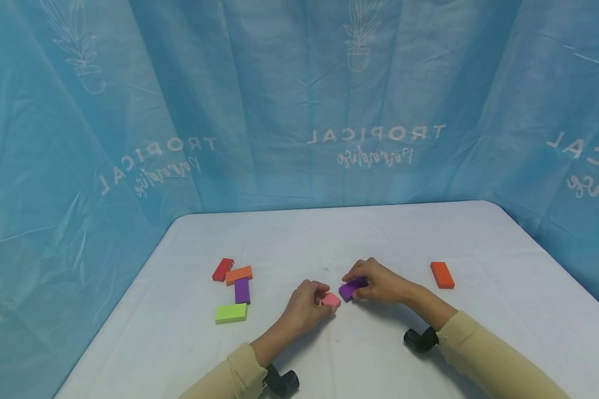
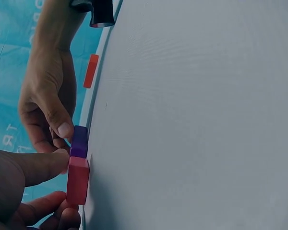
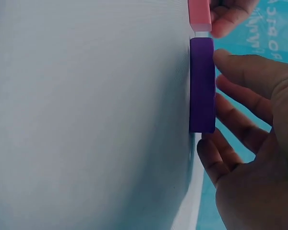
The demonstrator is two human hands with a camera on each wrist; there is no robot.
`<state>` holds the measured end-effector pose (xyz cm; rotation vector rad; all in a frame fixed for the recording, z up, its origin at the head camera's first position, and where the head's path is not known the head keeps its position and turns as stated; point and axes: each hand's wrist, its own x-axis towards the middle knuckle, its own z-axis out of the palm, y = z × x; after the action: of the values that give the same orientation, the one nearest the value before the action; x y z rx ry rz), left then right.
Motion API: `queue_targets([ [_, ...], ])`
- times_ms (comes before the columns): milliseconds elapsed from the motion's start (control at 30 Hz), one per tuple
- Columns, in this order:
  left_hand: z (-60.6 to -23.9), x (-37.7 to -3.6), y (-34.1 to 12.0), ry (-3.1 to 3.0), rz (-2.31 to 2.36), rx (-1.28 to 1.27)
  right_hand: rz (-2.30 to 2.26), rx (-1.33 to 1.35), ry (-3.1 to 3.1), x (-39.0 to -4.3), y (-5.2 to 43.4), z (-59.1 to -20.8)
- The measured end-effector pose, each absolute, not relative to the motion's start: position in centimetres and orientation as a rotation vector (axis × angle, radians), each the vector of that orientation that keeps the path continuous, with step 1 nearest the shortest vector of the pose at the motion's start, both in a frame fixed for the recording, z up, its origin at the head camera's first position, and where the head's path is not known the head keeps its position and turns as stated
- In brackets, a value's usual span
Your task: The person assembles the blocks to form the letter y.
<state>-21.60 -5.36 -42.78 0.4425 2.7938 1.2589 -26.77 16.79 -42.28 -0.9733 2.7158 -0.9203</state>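
Near the middle of the white table, my left hand (image 1: 306,305) pinches a pink block (image 1: 331,301) between thumb and fingers. Just to its right, my right hand (image 1: 376,281) grips a purple block (image 1: 351,288), fingers on the far side and thumb on the near side. The two blocks lie almost end to end at an angle. A narrow gap shows between the pink block (image 3: 199,14) and the purple block (image 3: 202,85) in the right wrist view. From the left wrist, the pink block (image 2: 78,181) overlaps the purple one.
On the left of the table (image 1: 289,244) lie a red block (image 1: 222,269), an orange block (image 1: 239,275), another purple block (image 1: 242,291) and a lime green block (image 1: 231,313). One more orange block (image 1: 442,275) lies right of my right hand. A blue printed curtain (image 1: 279,100) hangs around the table.
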Motion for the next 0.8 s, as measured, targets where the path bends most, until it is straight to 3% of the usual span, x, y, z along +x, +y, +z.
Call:
queue_targets([
  [500, -42.4, -21.7, -6.6, 2.743, 1.192, 0.386, -0.947, -0.656, 2.879, -25.3, 16.9, -42.2],
  [800, -42.2, -22.1, -7.1, 2.750, 1.139, 0.482, -0.911, -0.471, 2.974, -24.9, 16.8, -42.3],
])
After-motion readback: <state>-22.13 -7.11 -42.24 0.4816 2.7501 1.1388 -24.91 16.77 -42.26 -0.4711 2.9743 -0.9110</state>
